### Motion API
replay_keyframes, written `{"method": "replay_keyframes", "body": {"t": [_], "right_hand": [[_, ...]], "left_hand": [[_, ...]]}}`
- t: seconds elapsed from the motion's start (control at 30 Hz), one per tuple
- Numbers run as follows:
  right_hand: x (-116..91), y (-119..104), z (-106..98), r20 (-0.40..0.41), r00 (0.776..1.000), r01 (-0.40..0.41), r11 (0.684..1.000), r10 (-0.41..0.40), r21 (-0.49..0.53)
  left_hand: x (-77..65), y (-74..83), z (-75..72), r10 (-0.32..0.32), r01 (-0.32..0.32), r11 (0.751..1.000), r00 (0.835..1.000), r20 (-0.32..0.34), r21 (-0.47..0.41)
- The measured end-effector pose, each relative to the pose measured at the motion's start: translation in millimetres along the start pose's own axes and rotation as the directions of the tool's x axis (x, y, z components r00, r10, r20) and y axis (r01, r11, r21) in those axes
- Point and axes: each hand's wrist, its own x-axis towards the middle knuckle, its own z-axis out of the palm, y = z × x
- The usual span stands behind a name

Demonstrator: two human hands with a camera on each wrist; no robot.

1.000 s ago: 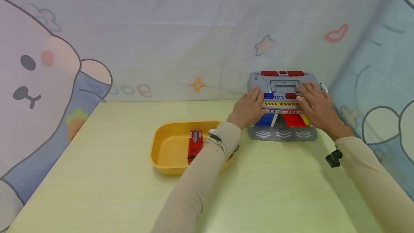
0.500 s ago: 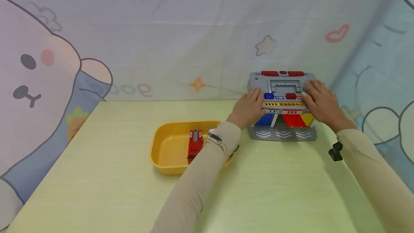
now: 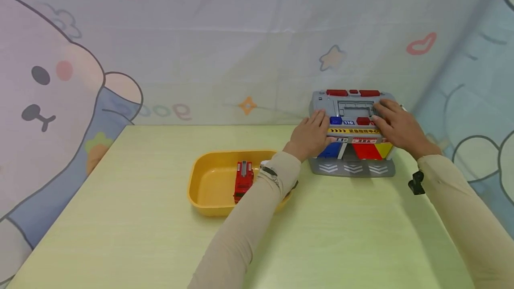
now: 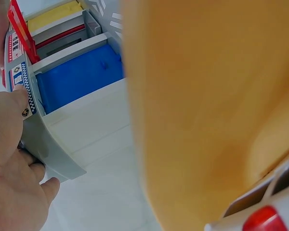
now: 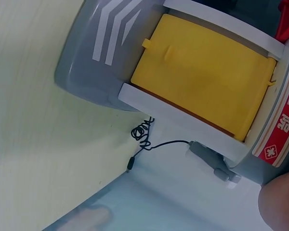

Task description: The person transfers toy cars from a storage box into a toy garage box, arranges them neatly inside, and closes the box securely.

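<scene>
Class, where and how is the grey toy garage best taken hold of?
Probably by the two ends of the roof, coming from left and right: the toy garage stands upright and is wide, so a two-handed hold should balance it. I would avoid the front, where the red door sticks out.

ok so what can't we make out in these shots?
Head: right part of the yellow plastic bin, hidden behind the left beige fabric sleeve.
Left wrist: full shape of the white-and-red object, cut off at the lower right corner.
Head: rear face of the grey plastic toy garage, hidden by its own body.
Right wrist: most of the right hand, cut off by the right edge.
</scene>
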Motion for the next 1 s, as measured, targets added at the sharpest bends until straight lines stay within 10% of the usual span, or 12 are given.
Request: {"method": "replay_keyframes", "body": {"t": [1.0], "right_hand": [[-0.6,-0.9,0.8,0.063,0.997,-0.050,0.999,0.049,0.020]], "left_hand": [[-3.1,2.3,-1.7,0.014,-0.014,1.000,1.000,0.007,0.026]]}}
